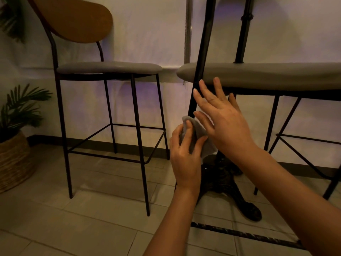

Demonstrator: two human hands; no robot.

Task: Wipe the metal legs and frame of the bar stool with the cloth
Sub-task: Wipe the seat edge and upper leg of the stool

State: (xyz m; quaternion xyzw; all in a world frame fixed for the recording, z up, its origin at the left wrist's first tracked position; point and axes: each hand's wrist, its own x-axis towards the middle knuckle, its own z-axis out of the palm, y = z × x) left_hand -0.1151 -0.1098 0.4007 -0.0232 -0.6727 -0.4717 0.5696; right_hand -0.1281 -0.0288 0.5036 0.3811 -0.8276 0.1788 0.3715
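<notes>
Two bare forearms come up from the bottom edge of the view, below the grey bar stool seat (pixel 258 74). Neither arm shows a sleeve; both are uncovered from the frame edge to the wrist. The left hand (pixel 184 154), below and left of the seat's front edge, wears no glove, ring, watch or band. The right hand (pixel 221 119), just under the seat's front edge, is likewise ungloved, with short plain nails showing on its fingers.

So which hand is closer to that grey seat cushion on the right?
The right hand: its fingertips reach up to the front edge of the seat cushion. The left hand is lower, holding the cloth.
</notes>
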